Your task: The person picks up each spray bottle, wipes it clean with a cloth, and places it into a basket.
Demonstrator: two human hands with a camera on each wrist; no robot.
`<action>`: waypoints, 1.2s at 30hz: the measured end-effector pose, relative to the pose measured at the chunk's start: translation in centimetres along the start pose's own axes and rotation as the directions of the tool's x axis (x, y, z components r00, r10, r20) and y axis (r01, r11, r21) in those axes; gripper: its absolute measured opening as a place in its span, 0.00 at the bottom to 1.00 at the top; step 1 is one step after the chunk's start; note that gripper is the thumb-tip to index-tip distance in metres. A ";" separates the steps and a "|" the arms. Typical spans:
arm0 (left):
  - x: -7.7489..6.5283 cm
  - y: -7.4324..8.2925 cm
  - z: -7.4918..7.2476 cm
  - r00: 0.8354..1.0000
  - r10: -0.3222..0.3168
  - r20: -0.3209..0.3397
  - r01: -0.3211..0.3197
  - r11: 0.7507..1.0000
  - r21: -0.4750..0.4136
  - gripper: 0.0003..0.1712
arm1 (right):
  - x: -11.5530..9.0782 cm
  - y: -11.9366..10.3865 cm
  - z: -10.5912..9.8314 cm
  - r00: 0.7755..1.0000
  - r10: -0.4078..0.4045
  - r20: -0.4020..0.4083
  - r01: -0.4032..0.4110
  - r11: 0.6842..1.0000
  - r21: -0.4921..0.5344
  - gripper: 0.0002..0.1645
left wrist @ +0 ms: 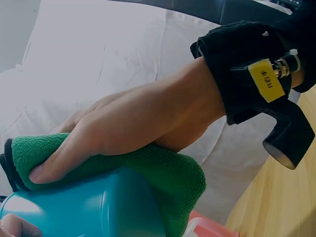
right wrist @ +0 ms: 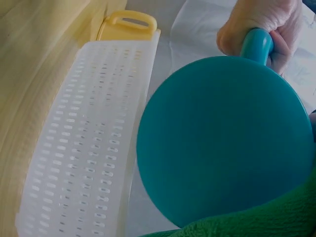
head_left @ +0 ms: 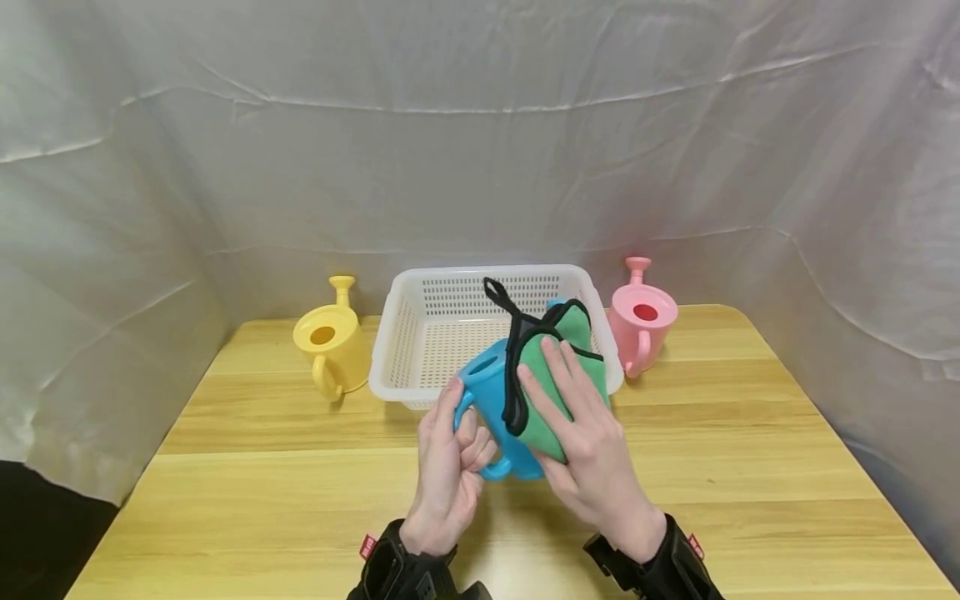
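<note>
A blue toy watering can [head_left: 491, 387] is held up in front of the basket, tilted. My left hand [head_left: 446, 467] grips its loop handle, fingers curled round it. Against the can's right side lies a folded green cloth [head_left: 543, 379] with black trim and a hanging loop. My right hand [head_left: 588, 437] presses that cloth to the can, fingers straight and spread over it. In the left wrist view, the right thumb rests on the green cloth [left wrist: 173, 192] above the can's body [left wrist: 69, 210]. The right wrist view shows the can's round base [right wrist: 222, 138].
A white perforated basket [head_left: 405, 394] stands behind the hands on the wooden table [head_left: 300, 500]. A yellow watering can [head_left: 341, 346] stands to its left and a pink watering can [head_left: 637, 325] to its right. Grey-white fabric [head_left: 450, 183] hangs around the back and sides.
</note>
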State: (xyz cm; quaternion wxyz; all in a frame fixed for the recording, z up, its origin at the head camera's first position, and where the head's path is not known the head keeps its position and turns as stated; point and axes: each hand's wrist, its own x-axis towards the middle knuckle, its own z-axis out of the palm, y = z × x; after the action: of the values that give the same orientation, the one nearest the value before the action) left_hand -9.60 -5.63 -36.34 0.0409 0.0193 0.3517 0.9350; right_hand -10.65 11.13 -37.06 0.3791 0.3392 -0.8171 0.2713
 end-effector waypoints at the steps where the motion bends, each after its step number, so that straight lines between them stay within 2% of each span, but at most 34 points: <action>1: 0.0 0.1 0.0 1.000 0.002 -0.008 -0.002 1.000 -0.001 0.21 | 0.0 0.0 0.1 1.000 -0.022 0.001 0.022 1.000 -0.009 0.32; 4: -0.1 0.4 0.0 0.999 0.005 -0.036 -0.005 1.000 0.002 0.20 | 0.0 -0.1 0.2 0.995 -0.103 0.017 0.104 0.994 -0.042 0.43; 8: -0.1 0.7 0.0 0.998 0.008 -0.067 -0.008 1.000 0.007 0.20 | -0.1 -0.2 0.3 0.984 -0.166 0.057 0.169 0.985 -0.047 0.46; 10: -0.2 0.8 0.0 0.997 0.013 -0.078 -0.014 1.000 -0.004 0.21 | -0.1 -0.3 0.3 0.983 -0.174 0.057 0.177 0.983 -0.047 0.46; 13: -0.2 0.8 0.1 0.993 0.053 -0.108 -0.054 0.999 -0.004 0.22 | -0.1 -0.5 0.4 0.988 -0.145 0.048 0.148 0.988 -0.046 0.43; 18: -0.4 0.5 0.4 0.983 0.133 -0.130 -0.134 0.991 -0.001 0.21 | -0.2 -0.9 0.7 0.999 -0.038 0.012 0.038 0.999 -0.011 0.41; 21: -0.6 0.2 0.6 0.985 0.136 -0.110 -0.138 0.990 -0.010 0.18 | -0.2 -0.8 0.7 1.000 0.020 -0.016 -0.019 0.999 0.027 0.40; 25: -0.8 -0.1 0.8 0.988 0.129 -0.085 -0.131 0.991 -0.022 0.15 | -0.2 -0.5 0.5 0.998 0.063 -0.032 -0.060 0.995 0.077 0.29; 29: -0.8 -0.1 0.9 0.990 0.121 -0.070 -0.123 0.992 -0.028 0.14 | -0.1 -0.3 0.1 0.999 0.037 -0.034 -0.034 0.996 0.081 0.29; 36: -1.1 0.0 1.0 0.996 0.071 -0.058 -0.072 0.997 -0.017 0.16 | 0.3 -0.2 -0.5 0.995 -0.088 -0.041 0.088 0.996 0.001 0.28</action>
State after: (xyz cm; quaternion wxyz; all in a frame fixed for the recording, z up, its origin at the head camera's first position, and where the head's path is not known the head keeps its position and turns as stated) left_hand -8.44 -5.11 -35.57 -0.0027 0.0048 0.3428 0.9394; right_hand -10.43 11.24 -36.49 0.4069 0.3696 -0.7930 0.2625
